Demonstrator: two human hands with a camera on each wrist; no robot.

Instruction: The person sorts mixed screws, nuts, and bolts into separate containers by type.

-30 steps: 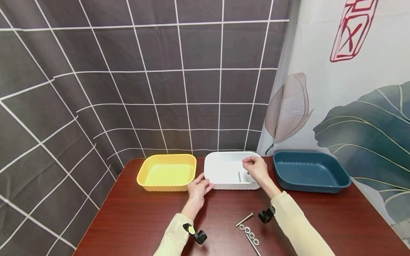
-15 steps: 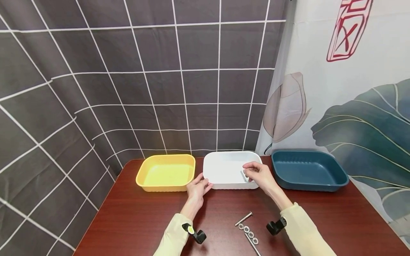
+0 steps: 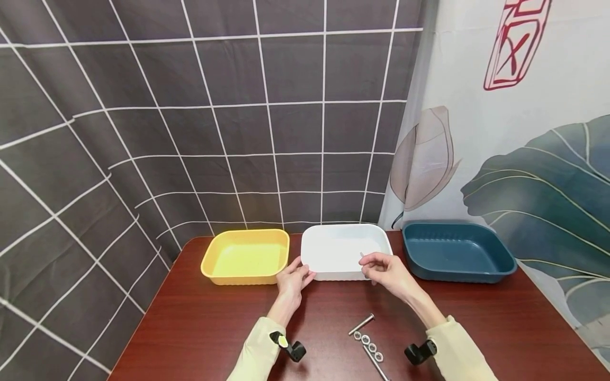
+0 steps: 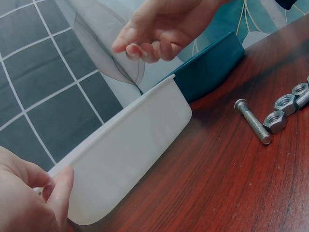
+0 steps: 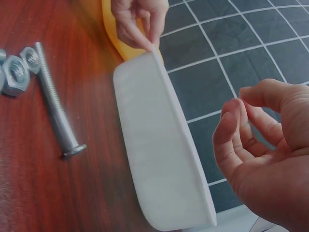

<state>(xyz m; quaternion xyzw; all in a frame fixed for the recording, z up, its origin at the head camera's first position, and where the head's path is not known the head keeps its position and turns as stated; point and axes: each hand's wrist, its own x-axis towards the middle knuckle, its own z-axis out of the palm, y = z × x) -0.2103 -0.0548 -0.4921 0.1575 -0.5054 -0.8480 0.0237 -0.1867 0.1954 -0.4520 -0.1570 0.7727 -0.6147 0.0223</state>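
Observation:
A white tray (image 3: 333, 276) stands at the far side of the table. My left hand (image 3: 292, 278) pinches its front left corner by the rim, plain in the left wrist view. My right hand (image 3: 391, 272) hovers over the tray's front right rim, fingers loosely curled. Thumb and forefinger tips meet in the right wrist view, with nothing visible between them. Just past those fingertips shows the end of a thin metal bolt (image 3: 361, 254); the rest is hidden behind the hand. On the table in front lie a bolt (image 3: 361, 324), several hex nuts (image 3: 372, 347) and a second bolt (image 3: 375, 362).
A yellow tray (image 3: 245, 280) stands left of the white one, close to my left hand. To the right is a dark blue tray (image 3: 459, 275). Behind the table hang a grey checked cloth (image 3: 295, 127) and a white printed cloth (image 3: 448, 69).
My right hand has drawn back from inside the white tray toward its front right rim. The bolt in the tray has shifted rightward and is now mostly hidden. My left hand has kept its grip.

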